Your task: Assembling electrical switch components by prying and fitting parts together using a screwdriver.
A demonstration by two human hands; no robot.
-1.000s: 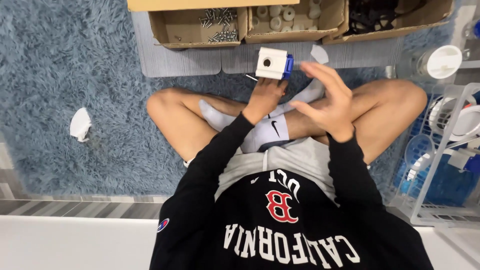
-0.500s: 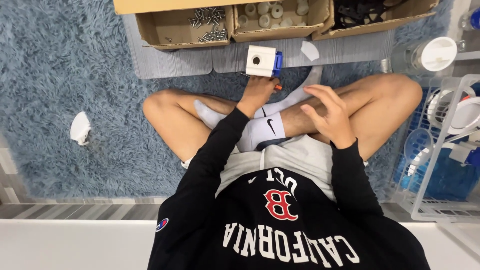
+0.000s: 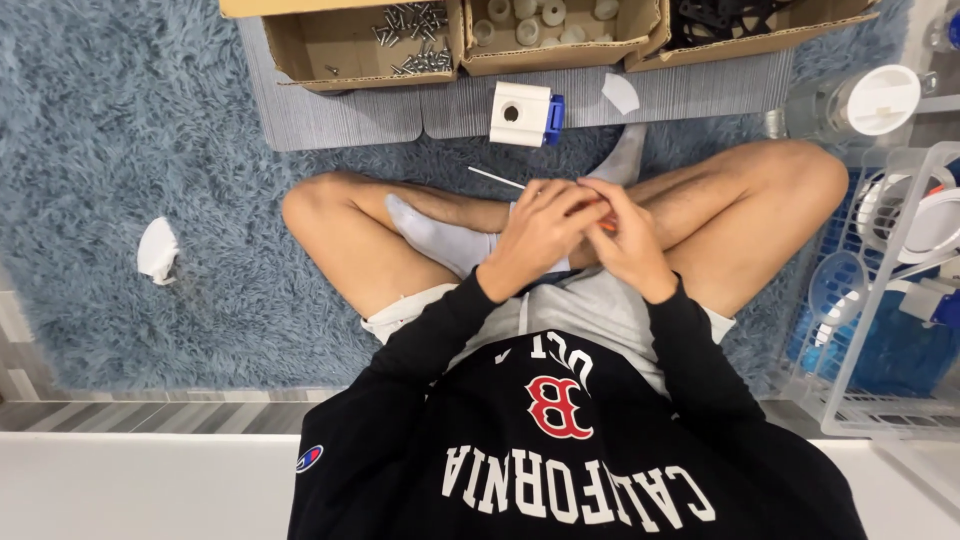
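I sit cross-legged on a blue shaggy rug [image 3: 150,120]. My left hand [image 3: 535,238] and my right hand [image 3: 628,240] are pressed together over my ankles, fingers curled around a small tool with an orange grip [image 3: 607,226]. Its thin pale shaft [image 3: 497,178] sticks out to the upper left. What the fingers do under the left hand is hidden. A white block with a round hole and a blue end piece [image 3: 522,113] lies on the grey mat [image 3: 340,115] just beyond my feet, apart from both hands.
Three open cardboard boxes line the far edge, holding screws [image 3: 405,45], white round parts [image 3: 545,18] and black parts [image 3: 740,15]. A crumpled white scrap [image 3: 157,250] lies left. A white wire rack [image 3: 900,300] and a white-lidded clear jar [image 3: 870,100] stand right.
My left hand set the white block down on the grey mat and pulled back. Both hands have come together over my ankles around the small tool.
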